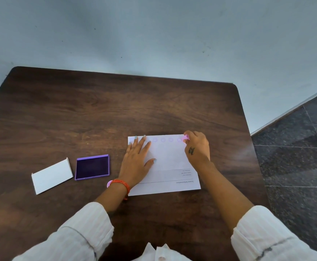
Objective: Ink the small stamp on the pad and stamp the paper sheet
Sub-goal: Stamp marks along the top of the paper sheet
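A white paper sheet (169,162) lies on the dark wooden table (97,119), with a row of several faint purple round prints along its far edge. My right hand (198,147) grips a small pink stamp (186,137) and holds it down on the sheet's far right corner. My left hand (137,159) lies flat with fingers spread on the left part of the sheet. A purple ink pad (92,167) sits open to the left of the paper.
A white box lid (52,176) lies left of the ink pad. A small pink object (109,184) peeks out beside my left wrist. The table's right edge drops to a dark tiled floor (295,157). A pale wall stands behind the table.
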